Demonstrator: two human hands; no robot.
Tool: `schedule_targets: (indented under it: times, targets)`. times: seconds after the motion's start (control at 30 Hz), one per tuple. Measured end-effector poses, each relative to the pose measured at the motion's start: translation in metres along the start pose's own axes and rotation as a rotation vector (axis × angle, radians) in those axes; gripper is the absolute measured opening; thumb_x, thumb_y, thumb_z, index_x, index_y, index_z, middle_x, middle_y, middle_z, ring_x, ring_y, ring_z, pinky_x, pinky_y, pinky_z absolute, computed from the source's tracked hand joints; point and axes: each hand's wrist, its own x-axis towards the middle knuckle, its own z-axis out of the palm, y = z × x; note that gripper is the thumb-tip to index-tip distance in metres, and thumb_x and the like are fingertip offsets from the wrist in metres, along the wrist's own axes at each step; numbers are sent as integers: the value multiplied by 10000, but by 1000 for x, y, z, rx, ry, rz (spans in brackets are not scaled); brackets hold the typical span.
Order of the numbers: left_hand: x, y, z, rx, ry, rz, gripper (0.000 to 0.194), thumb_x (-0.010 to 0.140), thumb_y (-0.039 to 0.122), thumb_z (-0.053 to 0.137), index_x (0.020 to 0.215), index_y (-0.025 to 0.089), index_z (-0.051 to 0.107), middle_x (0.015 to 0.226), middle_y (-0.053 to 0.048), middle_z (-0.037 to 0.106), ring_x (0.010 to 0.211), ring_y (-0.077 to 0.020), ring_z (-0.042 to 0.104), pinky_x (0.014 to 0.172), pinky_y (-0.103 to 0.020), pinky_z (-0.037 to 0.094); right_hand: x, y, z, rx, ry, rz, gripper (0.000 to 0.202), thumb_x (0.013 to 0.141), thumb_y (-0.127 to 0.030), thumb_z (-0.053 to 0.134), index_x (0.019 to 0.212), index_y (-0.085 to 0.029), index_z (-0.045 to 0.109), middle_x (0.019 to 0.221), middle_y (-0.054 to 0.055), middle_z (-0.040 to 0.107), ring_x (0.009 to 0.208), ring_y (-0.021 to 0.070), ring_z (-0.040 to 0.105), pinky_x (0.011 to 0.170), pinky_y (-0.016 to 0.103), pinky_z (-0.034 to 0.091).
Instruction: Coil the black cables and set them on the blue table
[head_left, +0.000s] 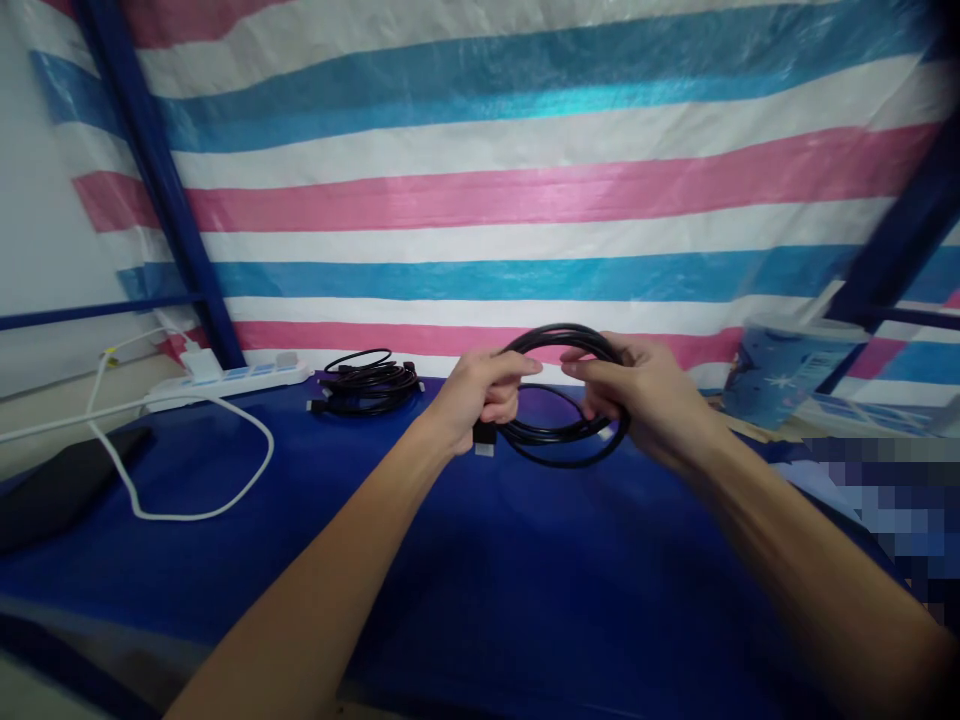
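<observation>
Between my two hands a black cable is wound into a loose coil, held above the blue table. My left hand is closed round the coil's left side, and a rectangular plug with a metal tip sticks out below its fingers. On the opposite side my right hand grips the loops between thumb and fingers. The thumb and fingertips of both hands point towards each other with a small gap between. A pale cable end shows low near the right fingers, too blurred to name.
More coiled black cables lie at the back left, beside a white power strip with a charger plugged in. A white cord loops over the blue table. A dark flat object lies far left; a blue cup stands right.
</observation>
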Motion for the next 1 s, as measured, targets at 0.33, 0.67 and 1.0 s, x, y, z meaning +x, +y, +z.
schedule_targets:
  times: [0.33, 0.67, 1.0]
  targets:
    - [-12, 11, -8, 144, -330, -401, 365, 677, 157, 637, 474, 195, 336, 383, 95, 248, 323, -7, 178, 353, -188, 115, -8, 0, 10, -530, -138, -280, 322, 625, -36, 546, 898, -170, 649, 690, 18, 638, 624, 169, 557, 573, 276, 378]
    - [-6, 17, -4, -558, 141, 50, 396, 759, 113, 448, 448, 201, 221, 347, 96, 105, 272, -32, 99, 308, -189, 131, -6, -7, 19, 616, -139, 62, 222, 807, -375, 636, 723, -177, 582, 435, -93, 322, 388, 67, 361, 566, 254, 479]
    - [-1, 13, -7, -881, 465, 165, 460, 907, 243, 402, 482, 192, 233, 340, 87, 140, 244, -22, 158, 297, -172, 146, -26, -9, 69, 777, -42, -54, 206, 807, -402, 585, 934, -241, 594, 814, 7, 643, 858, 184, 627, 788, 327, 483]
